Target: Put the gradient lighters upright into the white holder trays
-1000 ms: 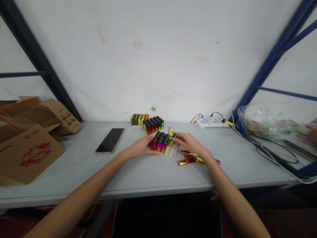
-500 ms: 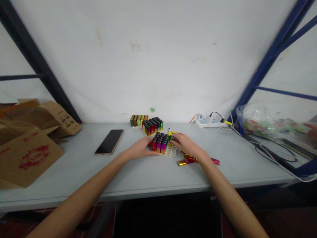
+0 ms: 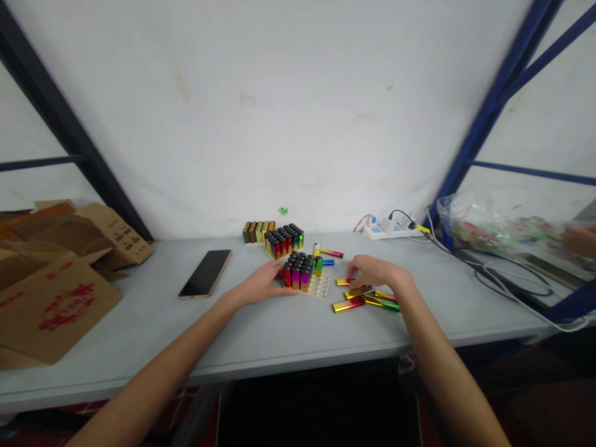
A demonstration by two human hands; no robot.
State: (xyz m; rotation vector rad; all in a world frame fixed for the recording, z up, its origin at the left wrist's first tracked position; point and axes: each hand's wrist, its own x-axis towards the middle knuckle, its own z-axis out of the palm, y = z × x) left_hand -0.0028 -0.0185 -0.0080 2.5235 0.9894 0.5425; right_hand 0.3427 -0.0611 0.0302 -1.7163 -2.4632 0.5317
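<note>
My left hand (image 3: 264, 284) is wrapped around the left side of a pale plastic tray (image 3: 320, 287), its thumb along the front and its fingers behind. Upright lighters (image 3: 298, 273) with black tops and shiny red, purple and green bodies fill the left part of this tray. Bare round sockets show on its right. Over a loose pile of lighters (image 3: 349, 304) lying flat, my right hand (image 3: 367, 271) has its fingers bent down and slightly apart. A lighter with a yellow end (image 3: 343, 282) lies by its fingertips. I make out nothing held there.
Behind stand a second group of upright lighters (image 3: 284, 241) and a gold-and-green group (image 3: 258, 231). A phone (image 3: 205, 273) lies left, near cardboard boxes (image 3: 60, 298). A power strip (image 3: 388, 229) with cables sits at the back right. A person's blurred hand (image 3: 580, 241) shows far right.
My right hand has left the tray and moved right to the loose lighters. A green lighter now stands uncovered at the tray's right side. The left hand stays at the tray.
</note>
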